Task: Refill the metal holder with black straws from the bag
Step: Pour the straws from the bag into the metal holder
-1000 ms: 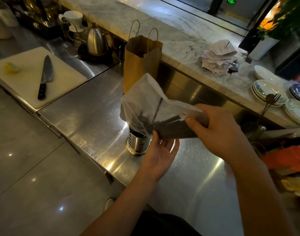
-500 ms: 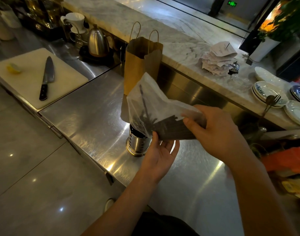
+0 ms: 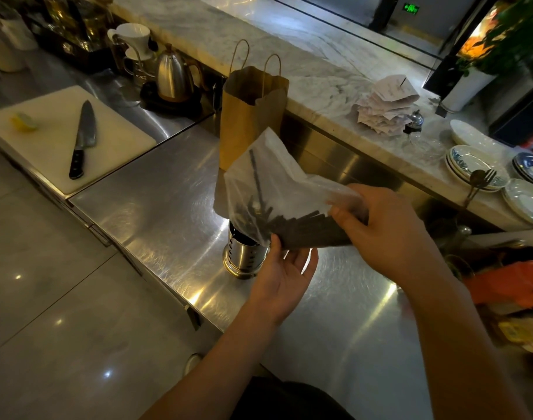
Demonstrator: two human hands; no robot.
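Two bare hands work a translucent plastic bag (image 3: pixel 282 177) of black straws (image 3: pixel 307 231) over a metal holder (image 3: pixel 244 257) at the centre of the head view. The right hand (image 3: pixel 389 225), at centre right, grips the bag's gathered end, fingers and thumb curled round the bundle inside. The left hand (image 3: pixel 285 277), just below centre, lies palm up and relaxed beneath the bag, its thumb touching the lower edge and its fingers closing on nothing. The bag slopes down to the left. Its wide end hangs directly above the holder, which stands upright on the steel counter (image 3: pixel 156 204) and is partly hidden by the plastic.

Over the past second both hands keep almost the same places, and the holder does not shift. The change is inside the bag: one loose straw (image 3: pixel 256 177), which a second ago leaned to the right, now stands nearly upright, tipped slightly left, against the bag's upper wall. The free ends of the bundle splay near the bag's low end. That suggests a shake or tilt meant to slide the straws out, yet most of them remain in the bag under the right hand. Whether any have dropped into the holder cannot be told, because its inside is dark and half covered. The refill appears barely begun.

Behind, a brown paper bag (image 3: pixel 250 116) stands upright at upper centre. A knife (image 3: pixel 83 137) lies on a white cutting board (image 3: pixel 117 137) at the left, and stacked plates (image 3: pixel 471 168) sit near the right edge.
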